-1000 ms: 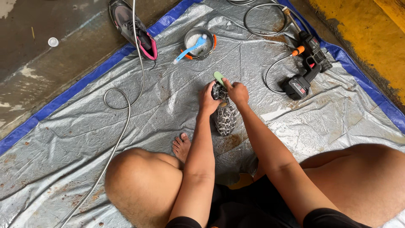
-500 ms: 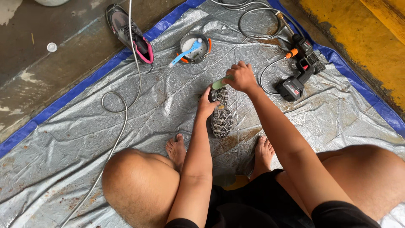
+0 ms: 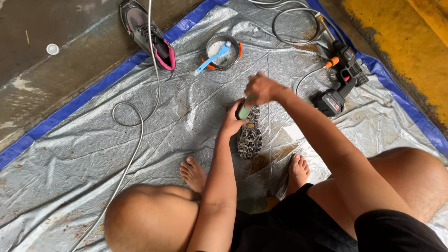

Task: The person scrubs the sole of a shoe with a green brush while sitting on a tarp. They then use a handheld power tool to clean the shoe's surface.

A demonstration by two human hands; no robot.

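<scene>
I'd keep my left hand (image 3: 233,122) clamped on the sole-up, muddy grey lugged shoe (image 3: 248,135) while my right hand (image 3: 262,88), fingers closed round what looks like 1 pale green brush (image 3: 245,111), scrubs firmly along the tread.

A muddy shoe with knobbly black-and-grey sole (image 3: 249,137) lies sole-up at frame centre (a pale green brush (image 3: 244,111) touches its upper end).

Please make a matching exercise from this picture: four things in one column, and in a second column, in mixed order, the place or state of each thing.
Things
1. Muddy shoe
2. Blue brush
3. Pink-lined shoe
4. Green brush

Places or states
A. In the right hand
B. Partly off the tarp, on the concrete
C. Sole up, steadied by the left hand
D. Resting in the round bowl

Pairs: 1-C, 2-D, 3-B, 4-A
</scene>
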